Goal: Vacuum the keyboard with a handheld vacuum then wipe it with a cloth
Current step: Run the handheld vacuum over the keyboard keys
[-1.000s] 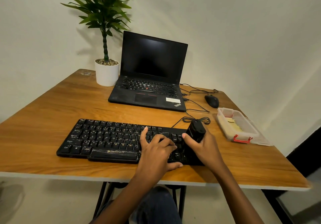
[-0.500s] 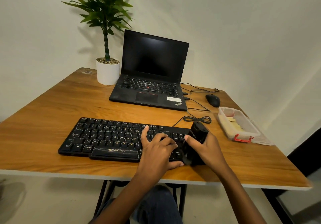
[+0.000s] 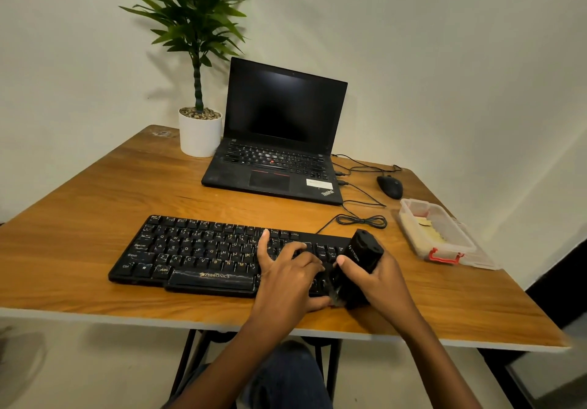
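Note:
A black keyboard (image 3: 197, 251) lies near the front edge of the wooden table (image 3: 95, 192). My right hand (image 3: 386, 277) grips a black handheld vacuum (image 3: 360, 264), tilted with its nozzle down at the keyboard's front right corner. My left hand (image 3: 287, 273) rests on the keys just left of the vacuum, fingers bent and spread over them, thumb against the keyboard's front edge. The right end of the keyboard is hidden behind both hands. No cloth is visible.
An open black laptop (image 3: 279, 141) stands behind the keyboard, with a potted plant (image 3: 198, 122) to its left. A black mouse (image 3: 390, 186) and coiled cable (image 3: 362, 219) lie at the back right. A clear plastic box (image 3: 440, 234) with red clasps sits at the right edge.
The vacuum has slid toward me along the keyboard's right end, from the upper keys down to the front corner. My left hand has stayed in place on the keys.

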Tool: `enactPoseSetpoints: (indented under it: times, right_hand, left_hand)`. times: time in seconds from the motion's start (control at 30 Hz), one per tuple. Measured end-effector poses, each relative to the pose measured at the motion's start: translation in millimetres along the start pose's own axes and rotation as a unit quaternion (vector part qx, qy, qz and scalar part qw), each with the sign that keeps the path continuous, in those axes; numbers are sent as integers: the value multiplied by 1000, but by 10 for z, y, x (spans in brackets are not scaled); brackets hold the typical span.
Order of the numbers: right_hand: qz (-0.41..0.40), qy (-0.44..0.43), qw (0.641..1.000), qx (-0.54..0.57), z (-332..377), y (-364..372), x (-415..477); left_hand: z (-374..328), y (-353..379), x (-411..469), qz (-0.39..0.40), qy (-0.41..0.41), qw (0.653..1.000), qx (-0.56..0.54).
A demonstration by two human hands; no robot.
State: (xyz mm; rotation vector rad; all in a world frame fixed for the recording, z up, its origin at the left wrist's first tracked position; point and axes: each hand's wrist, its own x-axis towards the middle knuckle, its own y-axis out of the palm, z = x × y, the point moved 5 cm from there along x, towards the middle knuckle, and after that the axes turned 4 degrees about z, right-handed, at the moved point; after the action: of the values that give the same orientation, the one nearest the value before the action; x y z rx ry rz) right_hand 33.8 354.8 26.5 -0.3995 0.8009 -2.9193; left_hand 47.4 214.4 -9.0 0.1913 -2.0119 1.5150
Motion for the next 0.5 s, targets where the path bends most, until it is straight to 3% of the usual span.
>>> enactPoseSetpoints:
  times: [0.2,0.3,0.37,0.5]
  right_hand:
    - [-37,4,999,-19,66,42,110]
    - [-11,22,1000,-15,48,60,70]
    - [9,22,999,-38,79,66,81]
    - [-24,-12,995,-99,182,93,135]
  left_hand:
    - [4,-8,-1,2,-2,1000,11]
    - [6,21,-3,7,-4,1000,15]
    - [10,32,-8,7,-4,1000,17]
    - [4,15,-3,-1,-1,1000,22]
